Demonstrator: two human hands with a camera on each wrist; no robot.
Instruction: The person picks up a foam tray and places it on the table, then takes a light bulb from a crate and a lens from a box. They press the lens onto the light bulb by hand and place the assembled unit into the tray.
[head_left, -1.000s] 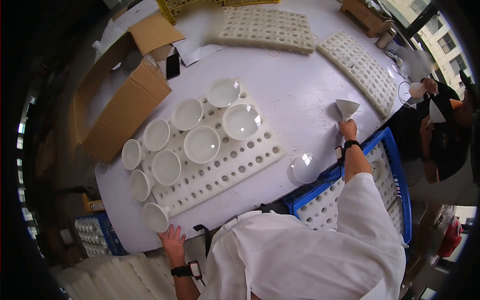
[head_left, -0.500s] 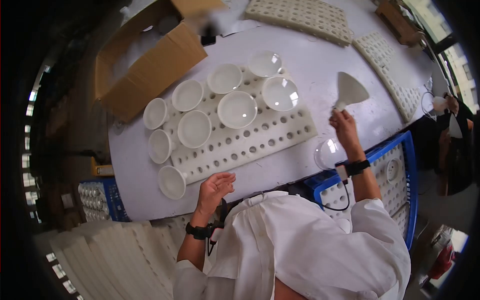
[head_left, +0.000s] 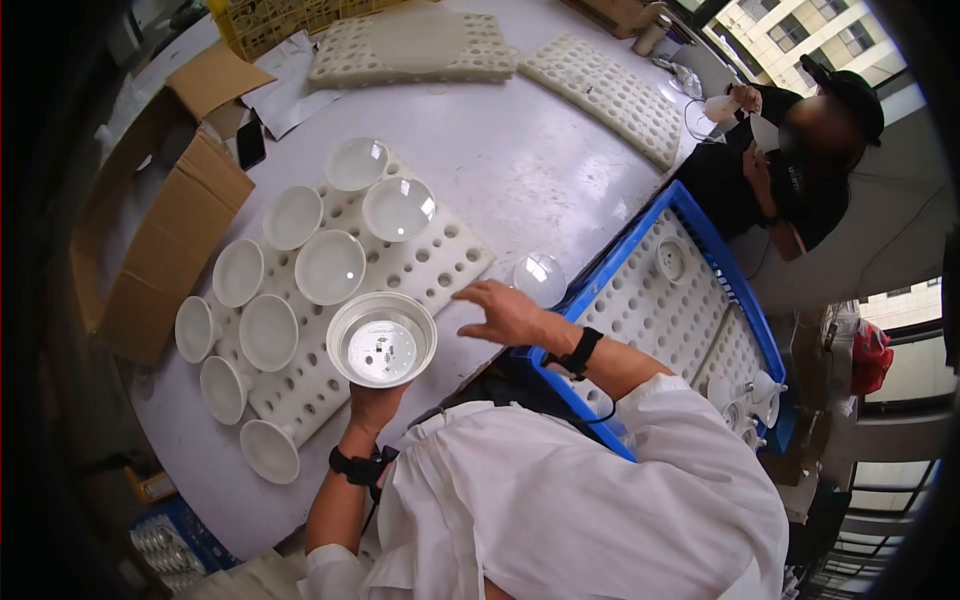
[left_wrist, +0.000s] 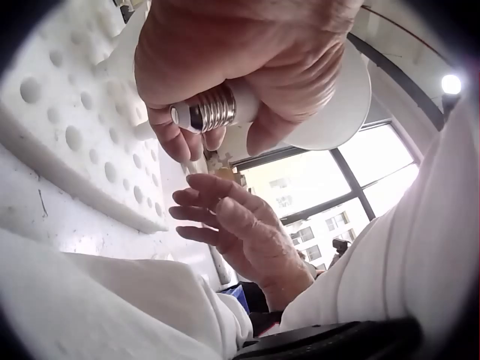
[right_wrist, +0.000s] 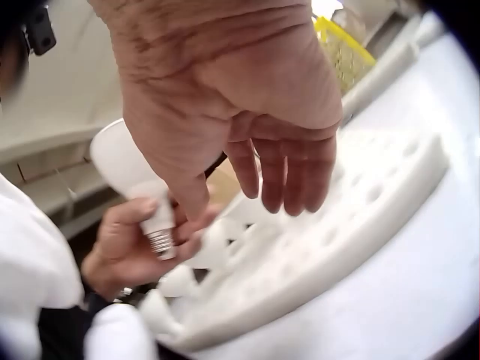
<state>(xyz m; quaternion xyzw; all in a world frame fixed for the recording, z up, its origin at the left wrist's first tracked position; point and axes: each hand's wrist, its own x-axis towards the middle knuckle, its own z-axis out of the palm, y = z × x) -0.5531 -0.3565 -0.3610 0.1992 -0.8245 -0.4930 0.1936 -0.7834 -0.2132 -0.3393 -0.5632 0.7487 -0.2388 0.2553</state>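
In the head view, my left hand (head_left: 374, 408) holds a white cone-shaped lamp housing (head_left: 334, 345) from beneath, its round mouth up and a circuit plate inside. Seen in the left wrist view, the fingers and thumb of this hand (left_wrist: 240, 60) surround the neck by the metal screw base (left_wrist: 216, 109). My right hand (head_left: 508, 312) hovers just right of the housing, fingers apart and empty. A clear dome (head_left: 540, 279) lies on the table beyond it. The right wrist view shows the right hand (right_wrist: 232, 97) nearer the camera than the housing (right_wrist: 127, 161).
Several white lamps stand in a holed foam board (head_left: 440, 262) on the left. Behind are a cardboard box (head_left: 170, 260), a phone (head_left: 251, 145) and more foam boards (head_left: 603, 98). A blue crate (head_left: 708, 236) is at the right; a person (head_left: 790, 160) sits beyond.
The housing has passed from my right hand to my left and now shows its mouth upward. My right hand came in from the right, empty; my left moved right from the board's front left corner.
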